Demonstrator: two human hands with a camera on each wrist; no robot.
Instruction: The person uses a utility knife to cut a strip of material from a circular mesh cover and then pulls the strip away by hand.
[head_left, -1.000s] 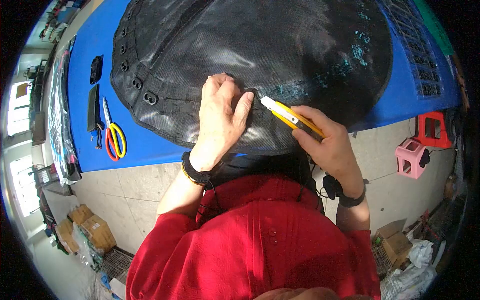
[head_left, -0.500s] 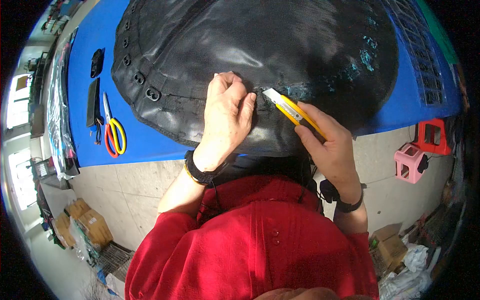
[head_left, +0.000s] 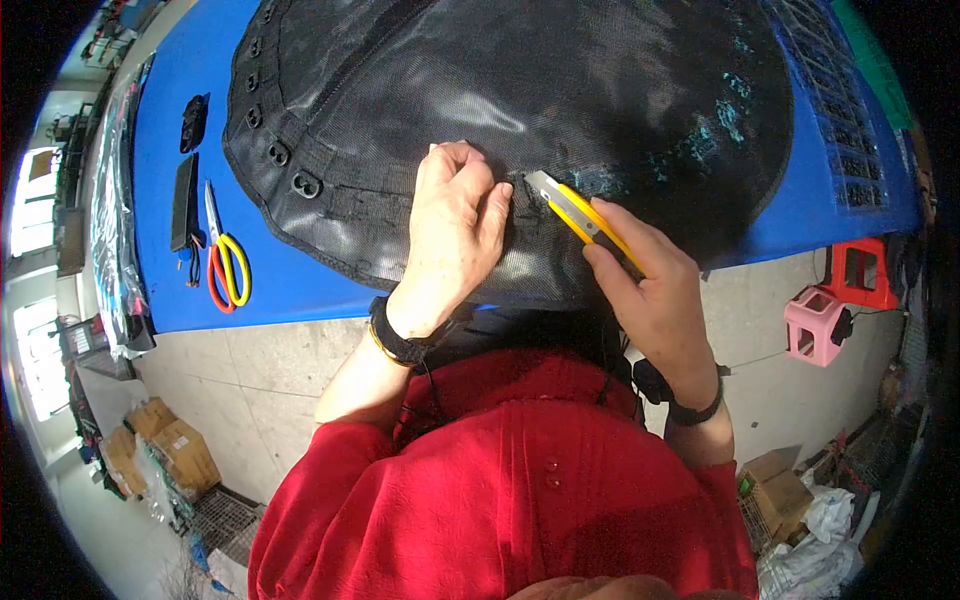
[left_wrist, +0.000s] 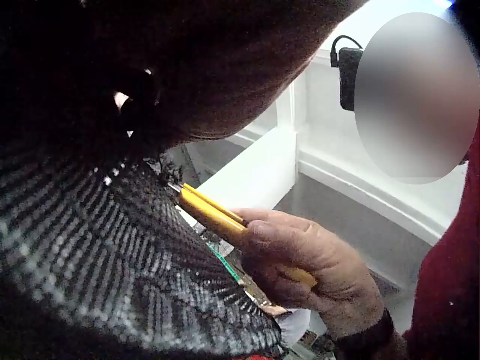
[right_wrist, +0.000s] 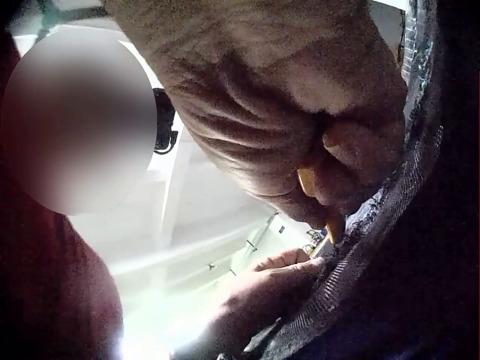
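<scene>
Utility knife (head_left: 578, 215) at mesh edge (head_left: 520, 215)

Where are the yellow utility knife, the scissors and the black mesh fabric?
yellow utility knife (head_left: 575, 215), head view, mid-body.
scissors (head_left: 226, 265), head view, handles.
black mesh fabric (head_left: 560, 90), head view, open middle.

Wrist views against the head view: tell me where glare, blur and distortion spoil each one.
Head view: fisheye bends the blue table edge, dark vignette corners; black mesh shows sheen. Left wrist view: blown-out white backdrop, near mesh blurred, the yellow knife sharp. Right wrist view: right hand fills the frame, soft; bright glare below.
</scene>
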